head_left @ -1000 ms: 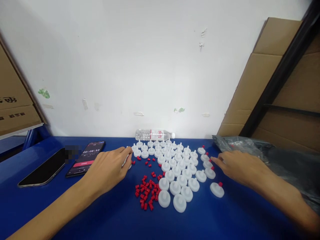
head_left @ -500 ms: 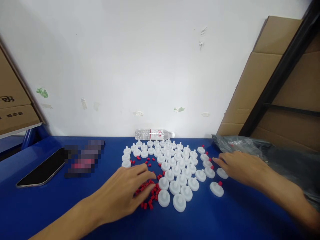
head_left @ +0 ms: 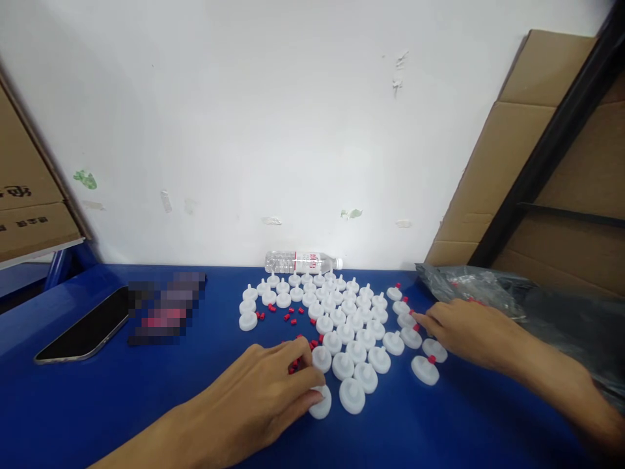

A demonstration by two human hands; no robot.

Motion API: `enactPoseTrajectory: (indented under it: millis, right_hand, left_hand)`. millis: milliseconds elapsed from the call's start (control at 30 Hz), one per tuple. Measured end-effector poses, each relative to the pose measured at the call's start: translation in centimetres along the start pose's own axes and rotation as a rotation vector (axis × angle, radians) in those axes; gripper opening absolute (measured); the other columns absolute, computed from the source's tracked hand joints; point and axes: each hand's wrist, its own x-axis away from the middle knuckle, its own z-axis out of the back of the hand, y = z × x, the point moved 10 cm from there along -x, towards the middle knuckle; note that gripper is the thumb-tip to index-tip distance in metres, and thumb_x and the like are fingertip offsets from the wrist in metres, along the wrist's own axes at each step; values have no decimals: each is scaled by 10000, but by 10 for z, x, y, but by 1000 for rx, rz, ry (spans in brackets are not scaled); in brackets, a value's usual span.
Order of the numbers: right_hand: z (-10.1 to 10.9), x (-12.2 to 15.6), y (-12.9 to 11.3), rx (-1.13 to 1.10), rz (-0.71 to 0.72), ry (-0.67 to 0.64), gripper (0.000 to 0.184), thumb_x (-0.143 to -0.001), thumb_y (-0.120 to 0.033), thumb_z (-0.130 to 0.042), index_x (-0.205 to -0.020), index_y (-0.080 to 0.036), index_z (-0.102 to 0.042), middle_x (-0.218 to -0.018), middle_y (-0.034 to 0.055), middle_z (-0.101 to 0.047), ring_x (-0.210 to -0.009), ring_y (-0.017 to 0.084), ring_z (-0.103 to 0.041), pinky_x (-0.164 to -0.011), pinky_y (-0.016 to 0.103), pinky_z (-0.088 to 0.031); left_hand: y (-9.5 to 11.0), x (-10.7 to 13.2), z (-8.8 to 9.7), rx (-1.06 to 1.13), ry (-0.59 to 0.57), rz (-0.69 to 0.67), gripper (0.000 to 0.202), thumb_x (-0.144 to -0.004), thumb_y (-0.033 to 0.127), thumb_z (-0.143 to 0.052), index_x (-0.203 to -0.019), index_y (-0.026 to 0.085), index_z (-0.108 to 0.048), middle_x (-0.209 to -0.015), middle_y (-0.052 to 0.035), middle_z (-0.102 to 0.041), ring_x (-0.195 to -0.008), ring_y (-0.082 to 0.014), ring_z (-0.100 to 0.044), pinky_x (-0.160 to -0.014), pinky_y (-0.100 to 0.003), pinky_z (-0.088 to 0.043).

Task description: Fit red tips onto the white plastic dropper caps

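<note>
My left hand (head_left: 276, 387) pinches a white spouted disc (head_left: 320, 407) between thumb and fingers at the front edge of the group. Under and beside those fingers lie small red caps (head_left: 313, 344), partly hidden. Many white spouted discs (head_left: 366, 340) stand close together, spouts up. On the right, several discs carry red caps on their spouts, such as the disc in front (head_left: 424, 371). My right hand (head_left: 456, 326) hovers by this row, index finger stretched out near a capped disc (head_left: 406, 321). A disc (head_left: 434, 350) lies below it, its spout hidden; the thumb is hidden too.
A clear bottle (head_left: 303, 262) lies against the white wall behind the discs. Left on the blue table (head_left: 161, 391) are a phone (head_left: 83, 326) and a blurred dark packet (head_left: 168, 309). Grey plastic bags (head_left: 547, 312) and cardboard (head_left: 508, 150) are on the right.
My left hand has moved right from the red caps onto the white disc, which has shifted slightly toward me. The disc below my right hand has also slid slightly nearer.
</note>
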Motion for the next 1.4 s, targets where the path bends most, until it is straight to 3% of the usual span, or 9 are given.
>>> enactPoseTrajectory:
  millis: [100,233,400,500,667,800,1000,1233,1400]
  right_hand:
    - [6,-1,4,80,-80,-62,421,-1006,-367,-418,-737,-202,-697,-784,142,-735,-769,369,-729,-616,406,-457]
    - [53,1,-10,-9,-97,177,396,-1024,-436,-382,-939,-218,-701,-765,98,-739,-685,312,-707,-563,360,-429]
    - [107,40,-81,-445,428,583,268,-1017,-378,-473,-1118,-225,-667,-1060,75,-744,-962,242,-696,-844,385,-520]
    - [106,67,-124,-465,667,578,349,-975,-367,-577,-1286,-211,-597,-1199,92,-713,-1127,253,-653,-1071,482,-414]
    - [102,90,-155,-573,796,611,431,-960,-470,-618,-1282,-185,-594,-1134,70,-743,-1081,206,-683,-1129,431,-361]
    - [102,89,-157,-612,812,617,263,-1018,-328,-561,-1237,-188,-604,-1106,35,-752,-1039,146,-696,-1073,350,-411]
    - [99,81,-147,-657,747,606,254,-977,-270,-623,-1218,-192,-607,-1092,49,-736,-1009,183,-687,-966,374,-478]
    - [99,72,-127,-588,626,705,340,-939,-247,-664,-1265,-172,-603,-1089,99,-693,-993,235,-640,-896,426,-477]
    - [100,76,-130,-598,661,696,353,-930,-225,-670,-1271,-169,-599,-1081,101,-675,-964,230,-625,-885,436,-466]
  left_hand:
    - [2,1,1,53,28,-11,116,-1034,240,-493,-1078,263,-598,-1023,15,-639,-758,-139,-645,-593,-281,-394]
    - [6,5,18,156,172,-27,125,-1031,222,-490,-1096,258,-591,-959,30,-691,-733,-127,-668,-590,-279,-400]
    - [6,9,42,224,375,-55,141,-1003,161,-534,-1093,231,-616,-942,16,-723,-724,-90,-681,-593,-220,-445]
    - [5,11,51,244,473,-84,164,-992,135,-559,-1113,218,-633,-984,-5,-737,-770,-87,-703,-572,-178,-462]
    - [9,15,54,257,537,-120,209,-970,100,-599,-1139,215,-645,-1029,-7,-759,-891,-99,-726,-676,-153,-516]
    - [10,14,51,282,517,-108,189,-971,112,-596,-1116,218,-655,-975,-7,-748,-842,-106,-711,-672,-177,-522]
    - [0,9,51,229,468,-41,251,-957,147,-624,-1193,232,-627,-1022,-20,-698,-871,-129,-648,-724,-234,-533]
    - [-7,6,27,141,26,5,171,-974,166,-544,-1025,265,-673,-1247,-28,-586,-1172,-214,-538,-915,-344,-518]
    - [-5,9,13,173,-85,3,145,-940,161,-611,-1005,277,-670,-1311,-12,-533,-1277,-214,-482,-1069,-360,-439]
